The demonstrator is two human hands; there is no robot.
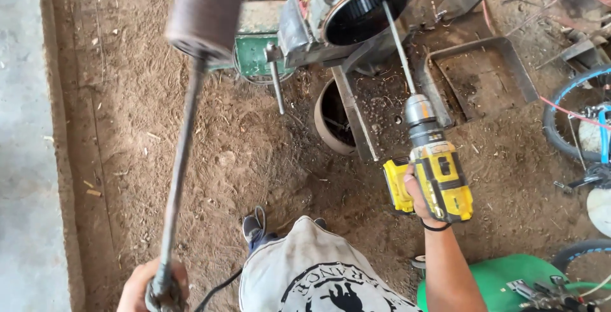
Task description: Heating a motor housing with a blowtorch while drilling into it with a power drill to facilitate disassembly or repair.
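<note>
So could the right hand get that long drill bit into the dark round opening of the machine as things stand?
Probably yes. The right hand holds the yellow cordless drill, and its long bit already reaches the rim of the round opening, with nothing across its path.

My right hand (417, 194) grips yellow-and-black cordless drill (436, 181) at handle, at 4 o'clock of view. Drill body tilted, grey chuck up, pointing toward 11 o'clock. Long thin metal bit (399, 48) runs from chuck up to dark round opening of machine drum (366, 10) at 12 o'clock; tip at drum rim. My left hand (149, 286) at 7 o'clock closes round bottom end of long dark rod (180, 159). Rod rises slanted toward 12 o'clock, topped by blurred brownish cylinder head (203, 10), near camera.
</note>
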